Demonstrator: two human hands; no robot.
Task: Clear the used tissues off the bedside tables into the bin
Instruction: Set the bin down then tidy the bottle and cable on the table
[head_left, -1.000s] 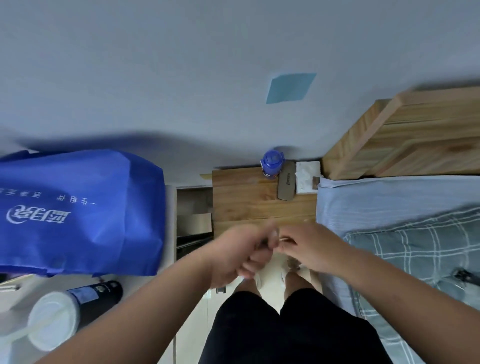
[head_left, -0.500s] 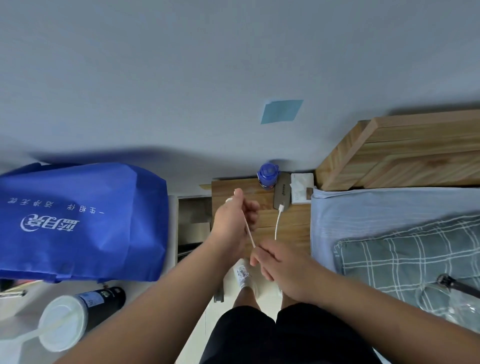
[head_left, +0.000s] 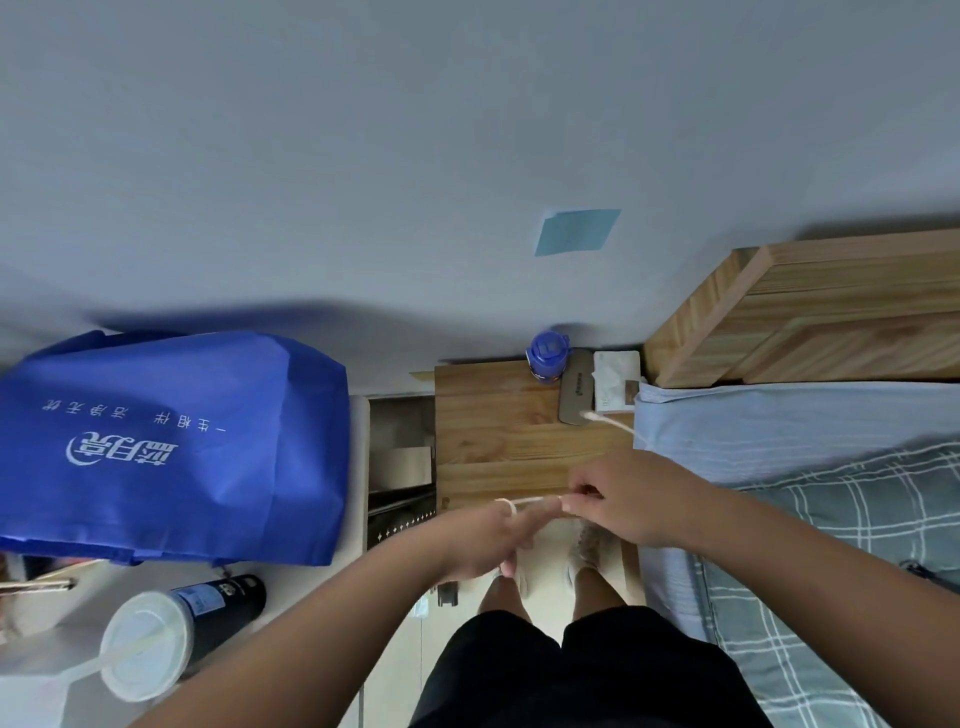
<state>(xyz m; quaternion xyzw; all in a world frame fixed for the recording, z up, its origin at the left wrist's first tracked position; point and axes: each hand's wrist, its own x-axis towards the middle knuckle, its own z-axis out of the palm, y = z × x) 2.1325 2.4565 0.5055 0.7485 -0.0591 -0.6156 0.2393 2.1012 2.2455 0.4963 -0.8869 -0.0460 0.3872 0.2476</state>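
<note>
Cable work occupies both hands at this moment, not tissue work. We find the left hand (head_left: 488, 540) with a loop of white cable (head_left: 615, 426) wound round a finger, its other fingers curled loosely. The right hand (head_left: 618, 499) pinches the same cable between thumb and forefinger just beside the left, and the free run leads from there up to the grey power bank (head_left: 576, 395) on the wooden bench (head_left: 493, 431).

We judge this a preparatory step: the cable is being coiled to tidy the bench. The task's own item, a white tissue pack (head_left: 615, 376) with 1 crumpled sheet on top, lies at the far right corner of the bench, touching the power bank and close to the headboard (head_left: 800, 317). A blue-capped bottle (head_left: 546, 358) stands just beside the power bank on its other side. We cannot identify a bin in view; the blue bag (head_left: 171, 447) to the left is not confirmed as one.

The next move calls for setting the coil down, freeing at least 1 hand, then reaching past the power bank to lift the loose tissue without toppling the bottle. The bin must then be located.
</note>
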